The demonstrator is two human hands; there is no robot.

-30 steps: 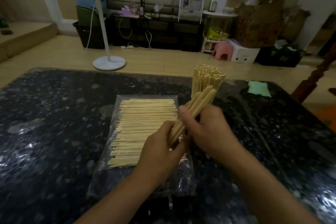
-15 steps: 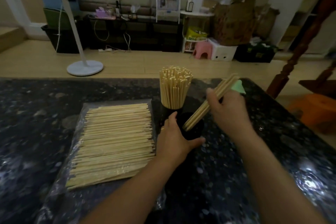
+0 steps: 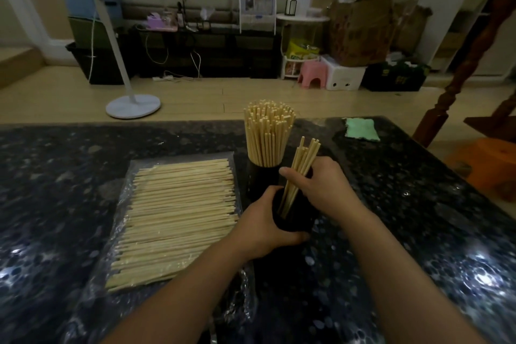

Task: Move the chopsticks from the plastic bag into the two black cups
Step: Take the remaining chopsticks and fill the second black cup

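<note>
The table (image 3: 83, 148), a dark speckled stone slab, carries all task items. The largest item on it is the plastic bag (image 3: 125, 184), lying flat at the 9 o'clock side of the hands; a wide layer of chopsticks (image 3: 176, 218) rests on or in it, side by side, with their lengths running from 9 to 3 o'clock. This layer is the remaining work, and it is judged to be the larger share of the stock. At 12 o'clock from the hands stands the far black cup (image 3: 258, 176), packed with an upright bundle (image 3: 268, 134) that fans out slightly above the rim; this cup appears full, so that half of the task is judged complete. Just in front of it, touching or nearly touching, stands the near black cup (image 3: 294, 222). The left hand (image 3: 262, 225) wraps this cup from its 9 o'clock side, the grip closed around the wall to steady it. The right hand (image 3: 324, 190) holds a small handful of chopsticks (image 3: 300, 173), the grip pinched around the shafts; the lower tips are inside the cup mouth and the upper ends tilt toward 1 o'clock. The near cup otherwise appears empty, though its dark interior hides any contents. Judgement: filling of the second cup is starting. A green cloth (image 3: 361, 128) lies apart at 2 o'clock.
</note>
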